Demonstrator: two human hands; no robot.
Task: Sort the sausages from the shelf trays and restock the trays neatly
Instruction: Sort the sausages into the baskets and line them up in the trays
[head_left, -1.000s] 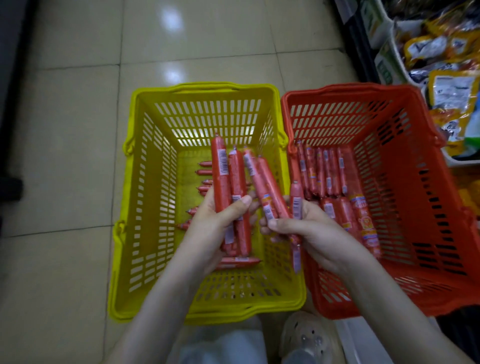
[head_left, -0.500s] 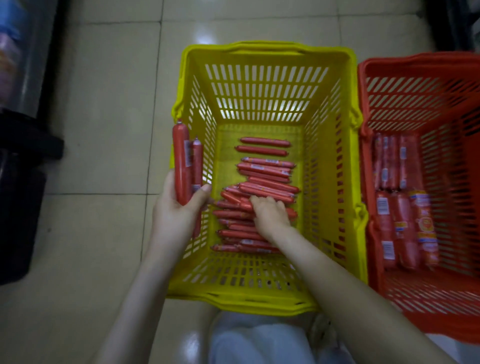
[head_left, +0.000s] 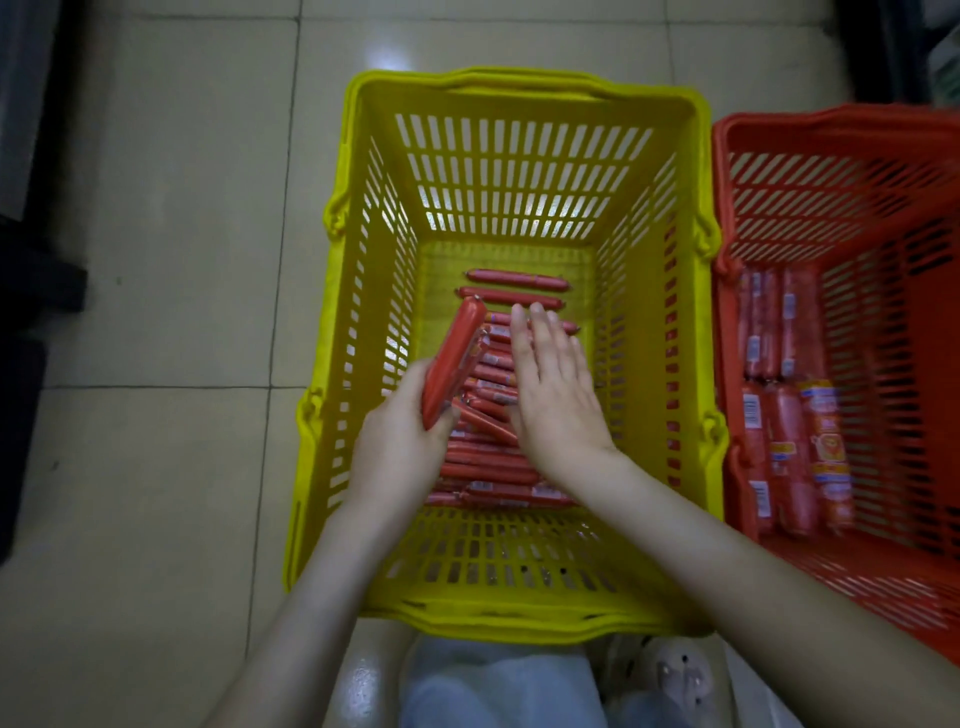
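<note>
A yellow basket (head_left: 519, 98) on the floor holds several thin red sausages (head_left: 511, 280) laid crosswise on its bottom. My left hand (head_left: 400, 441) is inside the basket and grips a small bundle of red sausages (head_left: 452, 358), tilted up and to the right. My right hand (head_left: 550, 384) lies over the pile with straight fingers, palm down, holding nothing. A red basket (head_left: 831, 124) to the right holds thicker labelled sausages (head_left: 795, 441) lying lengthwise.
Pale floor tiles (head_left: 156, 208) surround the baskets. Dark shelf bases stand at the left edge (head_left: 31, 312) and the top right corner (head_left: 893, 47). My knees and a light shoe (head_left: 675, 675) are at the bottom.
My left hand has brought its sausages from outside the yellow basket's left wall into the basket. My right hand has opened flat over the pile. The view has shifted slightly.
</note>
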